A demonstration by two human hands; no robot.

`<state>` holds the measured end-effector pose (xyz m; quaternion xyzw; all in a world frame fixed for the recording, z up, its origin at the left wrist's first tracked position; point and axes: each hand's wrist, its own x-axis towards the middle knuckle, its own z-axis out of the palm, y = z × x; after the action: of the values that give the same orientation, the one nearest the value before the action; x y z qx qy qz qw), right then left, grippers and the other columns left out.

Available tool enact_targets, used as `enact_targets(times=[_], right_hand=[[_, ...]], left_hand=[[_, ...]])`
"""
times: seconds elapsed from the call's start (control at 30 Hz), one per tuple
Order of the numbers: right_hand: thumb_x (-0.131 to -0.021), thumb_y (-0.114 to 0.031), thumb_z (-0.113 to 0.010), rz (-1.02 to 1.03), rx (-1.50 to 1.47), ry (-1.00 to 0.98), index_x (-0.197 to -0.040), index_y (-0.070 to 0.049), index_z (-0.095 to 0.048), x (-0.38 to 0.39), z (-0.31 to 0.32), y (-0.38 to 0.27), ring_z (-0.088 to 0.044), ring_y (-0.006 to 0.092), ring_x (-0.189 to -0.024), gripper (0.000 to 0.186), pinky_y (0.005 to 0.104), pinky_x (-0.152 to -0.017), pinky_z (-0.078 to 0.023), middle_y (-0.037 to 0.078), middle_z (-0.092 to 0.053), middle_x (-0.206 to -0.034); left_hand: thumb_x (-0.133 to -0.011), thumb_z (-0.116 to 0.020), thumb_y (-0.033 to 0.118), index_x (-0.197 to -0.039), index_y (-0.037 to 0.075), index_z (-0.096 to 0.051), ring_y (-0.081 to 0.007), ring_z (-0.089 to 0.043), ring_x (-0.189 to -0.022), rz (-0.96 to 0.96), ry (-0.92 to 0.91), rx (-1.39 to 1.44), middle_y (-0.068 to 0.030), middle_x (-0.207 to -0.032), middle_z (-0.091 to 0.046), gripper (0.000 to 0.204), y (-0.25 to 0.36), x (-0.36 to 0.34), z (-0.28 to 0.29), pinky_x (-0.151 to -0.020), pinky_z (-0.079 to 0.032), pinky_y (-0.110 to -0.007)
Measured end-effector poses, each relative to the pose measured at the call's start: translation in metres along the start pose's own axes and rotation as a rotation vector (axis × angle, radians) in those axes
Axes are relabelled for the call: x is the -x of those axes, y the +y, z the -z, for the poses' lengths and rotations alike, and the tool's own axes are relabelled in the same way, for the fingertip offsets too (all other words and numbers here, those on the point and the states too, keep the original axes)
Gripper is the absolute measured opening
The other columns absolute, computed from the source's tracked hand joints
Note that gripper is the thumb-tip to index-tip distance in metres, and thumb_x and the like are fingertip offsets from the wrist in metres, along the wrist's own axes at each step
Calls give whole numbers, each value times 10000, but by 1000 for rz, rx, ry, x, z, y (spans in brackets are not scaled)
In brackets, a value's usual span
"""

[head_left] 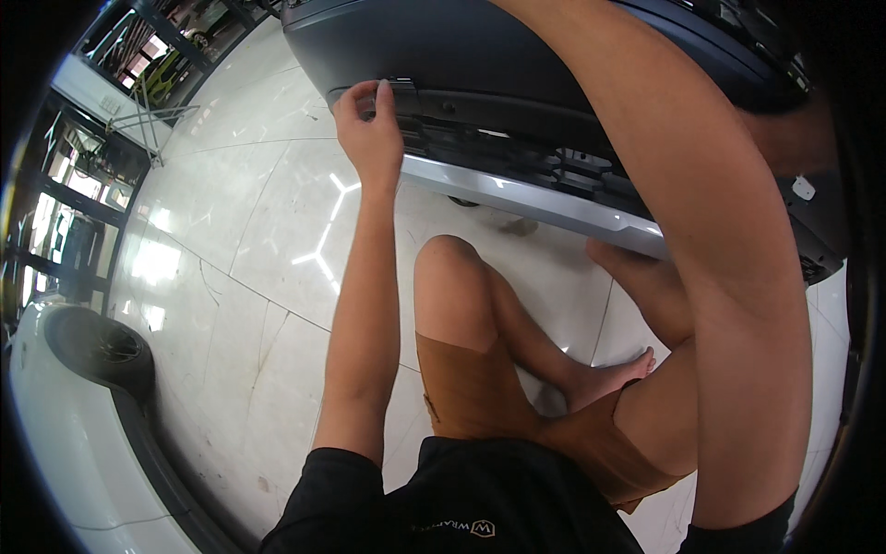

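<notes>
A dark grey car bumper (443,42) fills the top of the view, with a black grille (517,152) and a silver trim strip (554,205) along its lower edge. My left hand (369,129) reaches up to the bumper's left end, fingers pinching a small black part at the edge of the grille. My right arm (701,240) stretches up and across the bumper; the hand itself is hidden beyond the top right of the picture. I sit cross-legged on the floor in brown shorts, bare knee (448,268) just below the trim.
Glossy white floor tiles (231,277) spread to the left. A white car with a black wheel (101,346) stands at the lower left. A folding metal rack (152,115) and glass doors are at the far upper left.
</notes>
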<state>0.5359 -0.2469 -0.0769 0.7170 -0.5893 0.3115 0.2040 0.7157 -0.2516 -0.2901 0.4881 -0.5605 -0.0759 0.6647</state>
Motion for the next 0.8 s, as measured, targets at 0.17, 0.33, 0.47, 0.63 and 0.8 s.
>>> enact_targets(times=[0.17,0.33,0.47,0.63,0.8], right_hand=[[-956,-648,-552,0,12,-55,-1094,60,-751,-4,-3,3,-701,347,-1119,748,405,-961,-535,231,-733,-1177],[-954,-655,-544,-5,-11,-45,-1067,55,-760,-5,-2,3,-707,339,-1110,751,407,-953,-538,224,-743,-1148],[-946,-671,-545,-3,24,-38,-1061,45,-763,-7,-3,9,-713,339,-1093,758,405,-943,-542,222,-746,-1134],[-947,-681,-543,-63,35,-66,-1050,50,-759,-6,-4,1,-721,334,-1071,769,405,-922,-550,215,-748,-1132],[-967,-684,-519,-125,-25,-229,-1102,61,-746,9,28,-26,-721,349,-1066,791,415,-921,-548,219,-742,-1150]], left_hand=[[-888,-823,352,-1084,11,-652,-174,-591,-892,345,-275,87,-77,-935,-623,428,-1,-36,8,-807,-477,-295],[-880,-831,399,-1110,12,-633,-210,-568,-900,466,-485,-53,-93,-956,-620,492,4,-62,17,-829,-471,-346],[-899,-809,432,-1315,33,-565,-276,-556,-1094,714,-615,-27,-141,-1172,-602,626,24,-64,14,-913,-477,-382],[-963,-736,393,-1403,73,-524,-385,-419,-1375,1157,-498,398,-128,-1375,-561,584,7,-45,1,-1074,-421,-599],[-1028,-638,260,-1608,30,-212,-334,-415,-1429,1026,-418,678,-191,-1597,-363,755,-81,77,49,-1163,-350,-496]])
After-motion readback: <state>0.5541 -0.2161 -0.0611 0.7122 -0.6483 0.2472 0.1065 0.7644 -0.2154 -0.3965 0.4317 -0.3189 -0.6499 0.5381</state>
